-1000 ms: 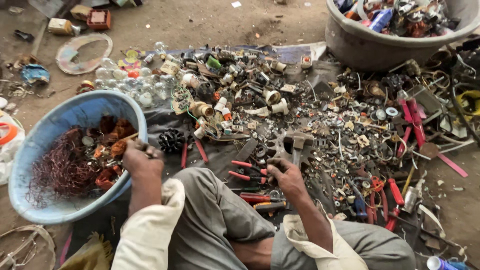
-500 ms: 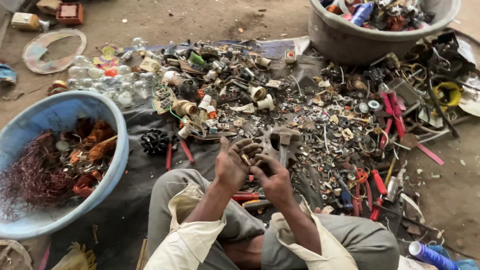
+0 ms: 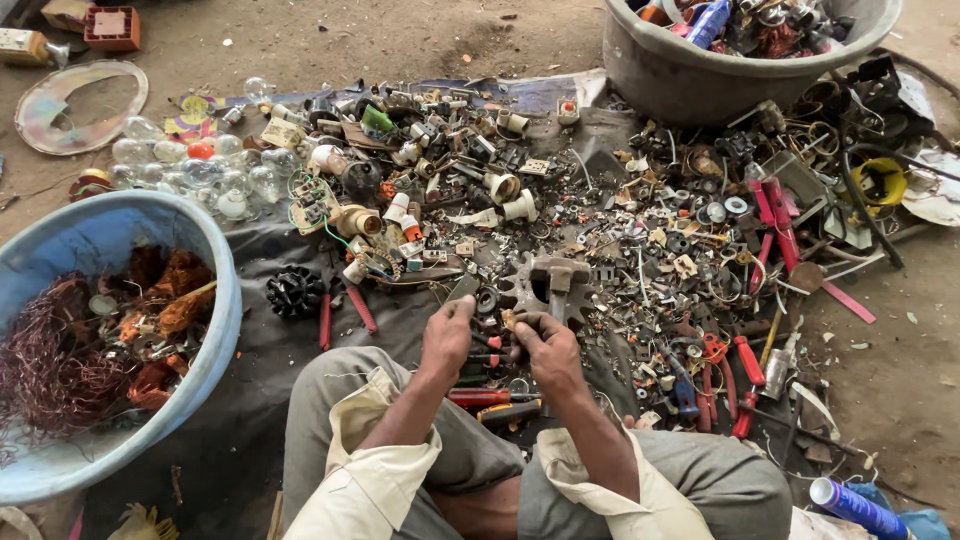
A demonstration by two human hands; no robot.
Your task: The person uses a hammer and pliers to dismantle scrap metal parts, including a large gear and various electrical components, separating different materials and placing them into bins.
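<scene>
My left hand [image 3: 447,338] and my right hand [image 3: 545,346] meet close together in front of my knees, above the dark mat [image 3: 280,350]. Both grip a small scrap part [image 3: 492,330] between their fingers; what kind of part it is stays too small to tell. Just beyond the hands lies a grey metal gear with a hub [image 3: 556,280]. Red-handled pliers [image 3: 480,397] rest under my wrists. A heap of small electrical scrap [image 3: 600,230] spreads out ahead and to the right.
A blue basin [image 3: 215,290] with copper wire stands at my left. A grey tub [image 3: 690,75] full of scrap sits at the far right. Glass bulbs [image 3: 200,170] lie at the far left. Red-handled tools [image 3: 740,370] lie to the right, a blue can [image 3: 850,505] near my right knee.
My left hand has come away from the blue basin and joined the right hand in front of me. The view has shifted left and closer.
</scene>
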